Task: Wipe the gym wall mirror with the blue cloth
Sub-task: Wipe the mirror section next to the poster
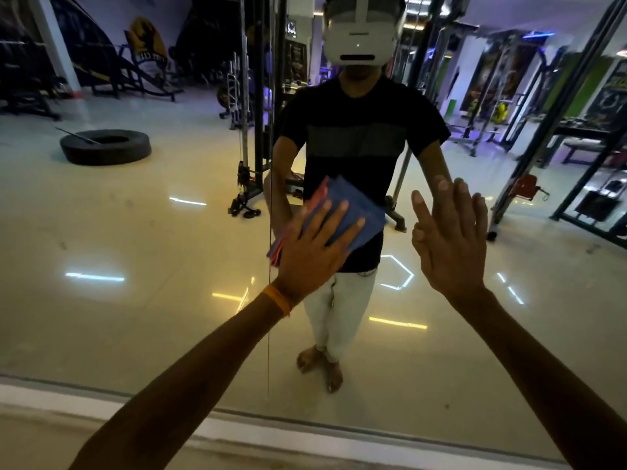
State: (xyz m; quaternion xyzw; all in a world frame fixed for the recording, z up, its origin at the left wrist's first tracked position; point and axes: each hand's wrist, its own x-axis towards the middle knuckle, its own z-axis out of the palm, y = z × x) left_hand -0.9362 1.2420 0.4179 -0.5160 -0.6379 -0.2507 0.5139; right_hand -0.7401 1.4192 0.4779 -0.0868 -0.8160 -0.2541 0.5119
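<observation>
Left hand [315,247] is up on the wall mirror [135,232], fingers straight and spread wide, palm pressing the blue cloth [358,206] flat to the glass, with no curl in those fingers. The cloth is folded into a rough square with a reddish fringe along its left side, and it sits just right of the vertical seam [269,164] in the mirror, well above the bottom edge. There's an orange band [279,299] on that left wrist. Over to the right hand [449,245]: it's open too, fingers straight and pointing up, holding nothing, its fingertips meeting their own reflection on the glass beside the cloth. In the reflection stands the person in a dark shirt and pale trousers, wearing a white headset [359,35], with a black tyre [105,147] lying on the shiny floor toward the mirror's left side and gym frames toward its right.
</observation>
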